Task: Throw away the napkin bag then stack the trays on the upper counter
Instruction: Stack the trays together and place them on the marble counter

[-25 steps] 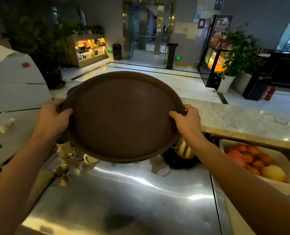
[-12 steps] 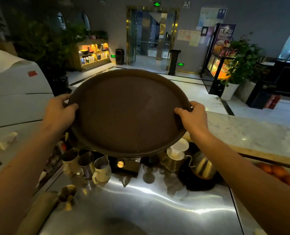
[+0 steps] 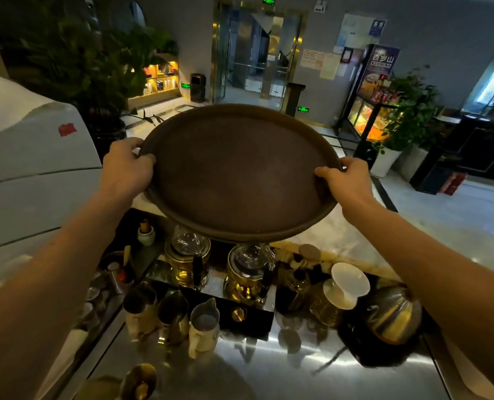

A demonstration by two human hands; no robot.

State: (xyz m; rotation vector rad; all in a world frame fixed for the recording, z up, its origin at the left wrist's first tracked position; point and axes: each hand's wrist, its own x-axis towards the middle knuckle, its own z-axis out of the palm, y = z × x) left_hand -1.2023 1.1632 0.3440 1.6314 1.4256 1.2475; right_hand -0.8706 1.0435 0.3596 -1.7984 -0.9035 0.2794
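A round dark brown tray point(image 3: 240, 174) is held out in front of me, over the marble upper counter point(image 3: 341, 241). My left hand point(image 3: 125, 166) grips its left rim and my right hand point(image 3: 346, 177) grips its right rim, thumbs on top. The tray tilts slightly toward me, its near edge above the glass pots. A second rim edge seems to show beneath it at the left, but I cannot tell if another tray lies under it. No napkin bag is in view.
On the steel lower counter point(image 3: 268, 370) stand glass teapots on a warmer point(image 3: 248, 272), several metal pitchers point(image 3: 173, 316), a white dripper point(image 3: 348, 284) and a metal kettle point(image 3: 393, 316). A large white machine point(image 3: 23, 168) fills the left side. A lobby lies beyond.
Both hands have carried the tray forward and farther away, over the upper counter. My view has shifted forward, so the pots and pitchers below now show more fully.
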